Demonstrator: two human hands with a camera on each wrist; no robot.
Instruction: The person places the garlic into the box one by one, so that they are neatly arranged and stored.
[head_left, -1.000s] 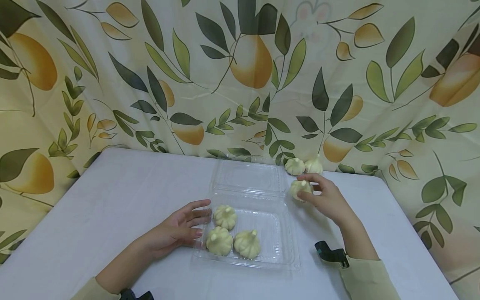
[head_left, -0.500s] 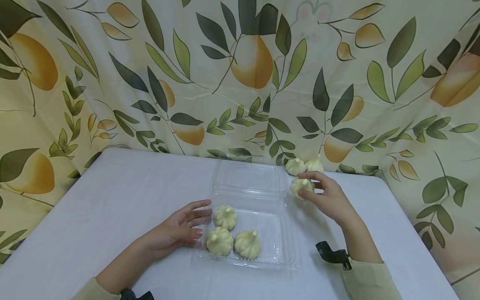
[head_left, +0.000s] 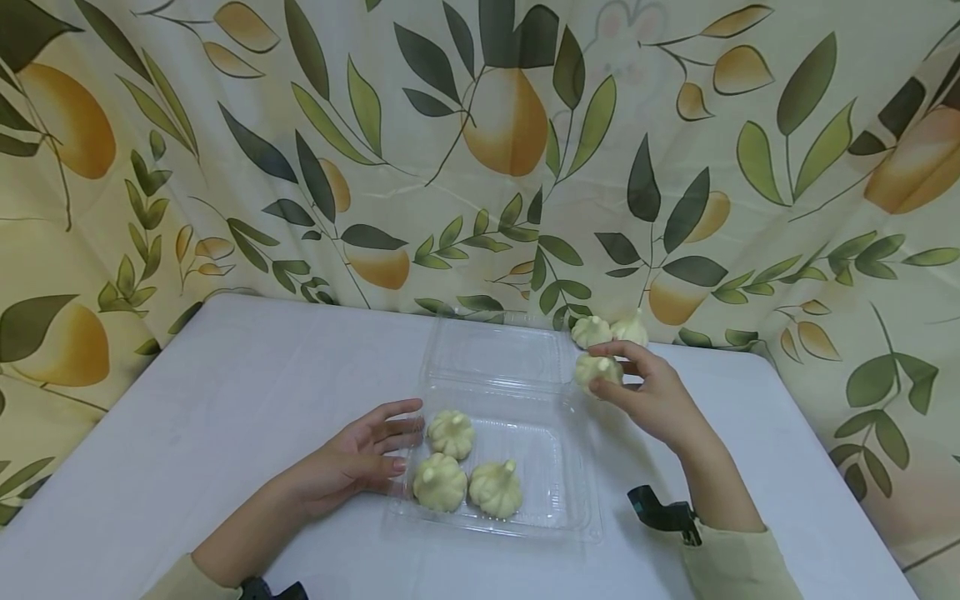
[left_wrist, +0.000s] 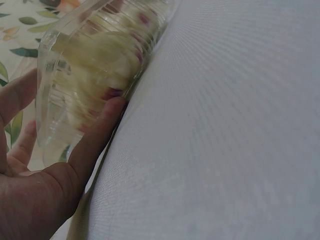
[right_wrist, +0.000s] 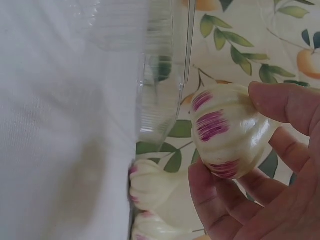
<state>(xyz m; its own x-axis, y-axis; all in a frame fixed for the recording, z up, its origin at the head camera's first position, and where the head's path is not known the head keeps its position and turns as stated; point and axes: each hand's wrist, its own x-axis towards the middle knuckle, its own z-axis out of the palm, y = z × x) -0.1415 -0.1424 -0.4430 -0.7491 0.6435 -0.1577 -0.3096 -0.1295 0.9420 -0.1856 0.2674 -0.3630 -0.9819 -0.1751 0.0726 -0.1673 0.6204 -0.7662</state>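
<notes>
A pale garlic bulb is pinched between the thumb and fingers of my right hand, held above the table by the right side of the box. Purple streaks show on this bulb's underside in the right wrist view. My left hand rests against the left wall of the clear plastic box, its fingers loosely spread. In the left wrist view the thumb touches the box wall low down. Inside the box, on its left and front, sit three garlic bulbs.
Two more garlic bulbs stand at the table's back edge, behind my right hand. The box's clear lid lies folded back towards the curtain. A white cloth covers the table.
The right hand, with the garlic bulb in it, has shifted slightly left towards the box. The left hand and the bulbs in the box have not moved.
</notes>
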